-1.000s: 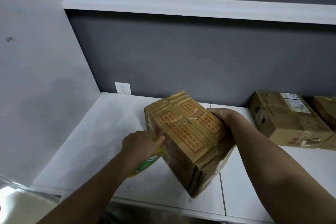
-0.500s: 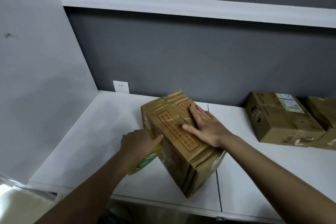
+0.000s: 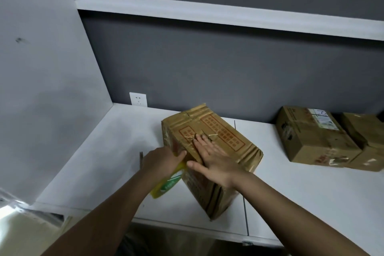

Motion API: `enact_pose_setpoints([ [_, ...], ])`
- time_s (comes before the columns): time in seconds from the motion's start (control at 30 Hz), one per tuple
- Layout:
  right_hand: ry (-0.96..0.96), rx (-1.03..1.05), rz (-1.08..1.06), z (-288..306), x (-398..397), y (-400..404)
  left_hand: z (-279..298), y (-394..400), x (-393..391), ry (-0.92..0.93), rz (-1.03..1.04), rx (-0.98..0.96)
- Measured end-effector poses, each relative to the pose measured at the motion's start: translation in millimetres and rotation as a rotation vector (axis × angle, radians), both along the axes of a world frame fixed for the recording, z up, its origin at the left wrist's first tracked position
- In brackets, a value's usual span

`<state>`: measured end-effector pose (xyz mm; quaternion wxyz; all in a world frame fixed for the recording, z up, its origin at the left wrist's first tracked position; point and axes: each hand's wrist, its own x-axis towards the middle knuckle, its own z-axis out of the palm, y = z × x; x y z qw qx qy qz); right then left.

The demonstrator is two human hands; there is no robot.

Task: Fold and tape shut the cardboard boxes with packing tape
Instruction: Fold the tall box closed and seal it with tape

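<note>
White shelf (image 3: 99, 162); grey wall (image 3: 207, 68); socket (image 3: 138, 99).

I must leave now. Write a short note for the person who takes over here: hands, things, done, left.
Left hand: grips the yellow tape dispenser at the box's left edge.
Right hand: flat, pressing tape on top of the box.
Box stands on the white table; two other boxes wait at right.
Done: flaps folded shut, tape over the top seam.
Left: finish this strip; whether it is cut is hidden.
</note>
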<state>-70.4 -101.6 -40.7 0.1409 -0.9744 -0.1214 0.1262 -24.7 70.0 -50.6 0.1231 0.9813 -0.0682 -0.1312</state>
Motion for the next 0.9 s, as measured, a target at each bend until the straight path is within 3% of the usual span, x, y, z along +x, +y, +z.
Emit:
enact_pose_setpoints([
  [0.17, -0.116, -0.072, -0.063, 1, 3, 8, 2, 3, 0, 0.076, 0.0, -0.129],
  [0.27, -0.164, -0.147, -0.17, 2, 8, 23, -7, 10, 7, 0.264, 0.035, -0.418],
  [0.4, -0.157, -0.194, -0.242, -4, 10, 36, -13, 25, 4, 0.367, 0.071, -0.737],
  [0.47, -0.169, -0.194, -0.274, -6, 13, 37, -19, 36, -5, 0.372, 0.116, -0.893],
  [0.53, -0.191, -0.2, -0.304, -8, 15, 41, -32, 47, -16, 0.253, 0.094, -0.967],
  [0.63, -0.233, -0.235, -0.337, -11, 17, 47, -43, 51, -35, -0.027, -0.039, -0.811],
  [0.77, -0.254, -0.246, -0.364, -12, 19, 49, -54, 43, -42, -0.455, -0.275, -0.427],
  [0.83, -0.249, -0.237, -0.368, -12, 20, 49, -50, 40, -35, -0.451, -0.312, -0.345],
  [0.9, -0.251, -0.233, -0.362, -13, 20, 49, -43, 42, -30, -0.332, -0.303, -0.282],
])
